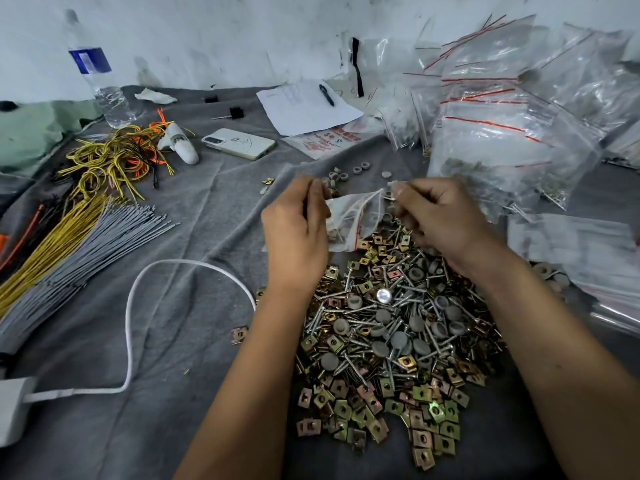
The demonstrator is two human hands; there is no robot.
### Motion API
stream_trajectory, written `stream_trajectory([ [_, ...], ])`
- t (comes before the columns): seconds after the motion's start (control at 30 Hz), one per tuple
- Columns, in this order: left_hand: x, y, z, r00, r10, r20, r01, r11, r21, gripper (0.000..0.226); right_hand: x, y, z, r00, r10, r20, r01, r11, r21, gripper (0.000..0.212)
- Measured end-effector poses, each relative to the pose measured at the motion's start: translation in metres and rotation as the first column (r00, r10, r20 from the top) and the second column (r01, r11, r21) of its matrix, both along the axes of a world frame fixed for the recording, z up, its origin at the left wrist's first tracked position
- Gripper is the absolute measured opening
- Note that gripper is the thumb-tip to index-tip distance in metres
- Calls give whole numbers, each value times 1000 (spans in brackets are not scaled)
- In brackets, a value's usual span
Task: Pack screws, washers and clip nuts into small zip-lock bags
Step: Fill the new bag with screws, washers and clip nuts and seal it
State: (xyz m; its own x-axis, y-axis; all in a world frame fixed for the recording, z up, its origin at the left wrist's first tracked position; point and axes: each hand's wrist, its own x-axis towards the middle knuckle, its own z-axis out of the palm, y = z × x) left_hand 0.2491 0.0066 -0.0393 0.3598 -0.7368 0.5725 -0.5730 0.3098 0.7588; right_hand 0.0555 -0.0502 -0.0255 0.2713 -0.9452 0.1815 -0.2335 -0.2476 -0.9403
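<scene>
Head view: two hands hold one small zip-lock bag [353, 220] open above a heap of hardware.

Grey cloth [180, 341] lies rumpled beneath the hands; right of the right hand [440, 220] sits a glossy stack of filled bags [502, 133], too many to count. Just below both hands lies the pile [391, 341] of brassy square clip nuts, threaded steel screws and round grey washers, uncountable. Left hand [298, 226] pinches the bag's left edge; right hand pinches its lip. A few pieces inside the clear, red-striped bag are indistinct. Beyond the left hand: one phone [239, 143].
</scene>
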Motion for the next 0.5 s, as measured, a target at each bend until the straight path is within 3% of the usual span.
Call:
stream_trajectory([
  [0.13,1,-3,-4,996,81,-42,-80,996,29,21,5,-3,-7,940,-118,-319,8,945,-326,30],
  [0.27,-4,-3,-3,995,50,-91,-46,998,51,12,15,-3,-9,841,-141,-522,-109,901,-419,21],
  [0.37,-6,-2,-3,992,26,-123,-23,999,33,17,21,-4,-9,865,-175,-471,-56,898,-437,26],
  [0.43,-7,-2,-3,987,19,-160,-15,999,29,23,19,-4,-10,916,-213,-340,52,903,-426,28],
  [0.5,-10,-3,-3,984,5,-176,-3,1000,13,35,15,-2,-10,969,-188,-160,113,914,-389,17],
])
